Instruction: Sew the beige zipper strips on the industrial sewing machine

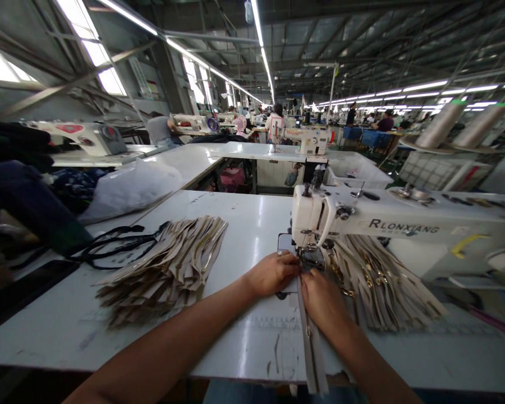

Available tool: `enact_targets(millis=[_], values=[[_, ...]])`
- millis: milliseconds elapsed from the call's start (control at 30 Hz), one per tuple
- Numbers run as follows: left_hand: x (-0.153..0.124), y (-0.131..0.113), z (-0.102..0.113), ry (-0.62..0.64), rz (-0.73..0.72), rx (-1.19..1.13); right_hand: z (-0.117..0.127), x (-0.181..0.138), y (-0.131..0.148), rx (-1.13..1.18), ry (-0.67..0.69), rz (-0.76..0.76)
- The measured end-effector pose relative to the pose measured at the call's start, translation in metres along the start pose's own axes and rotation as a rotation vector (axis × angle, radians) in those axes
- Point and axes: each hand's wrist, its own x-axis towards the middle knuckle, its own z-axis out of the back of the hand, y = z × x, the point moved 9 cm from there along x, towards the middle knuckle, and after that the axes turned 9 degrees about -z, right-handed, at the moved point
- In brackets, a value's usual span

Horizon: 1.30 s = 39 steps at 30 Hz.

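Fabric is being fed under the needle of a white sewing machine [404, 227], and both hands are laid flat on it for that reason: the left hand [273, 274] is pressed onto the zipper strip [309, 336] just left of the presser foot [309, 258], fingers extended and close together, while the right hand [322, 297] is set on the strip just before the foot, fingers curled lightly down on the cloth; whether anything is pinched cannot be told. The strip is run straight back over the table edge [235, 365], so it is kept in line with the seam. A stack of beige pieces [172, 264] is fanned out to the left within reach, and another heap [379, 286] is spread beneath the machine arm on the right. "RLONXIANG" is printed on the machine's arm; no other writing can be read.
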Motion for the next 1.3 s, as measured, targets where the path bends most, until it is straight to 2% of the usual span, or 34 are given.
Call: enact_targets(millis=[300,1100,1200,1300], values=[[-0.003,0.003,0.001,-0.006,0.036,0.042,-0.004,0.005,-0.001,0.018,-0.068,-0.038],[-0.002,0.005,0.002,0.015,0.092,0.079,0.002,0.003,0.004,-0.019,-0.087,-0.045],[-0.003,0.008,0.002,0.041,0.181,0.104,0.004,0.004,0.004,-0.013,-0.086,-0.058],[-0.009,0.009,0.001,0.080,0.362,0.093,0.008,0.001,0.009,0.067,-0.098,-0.018]])
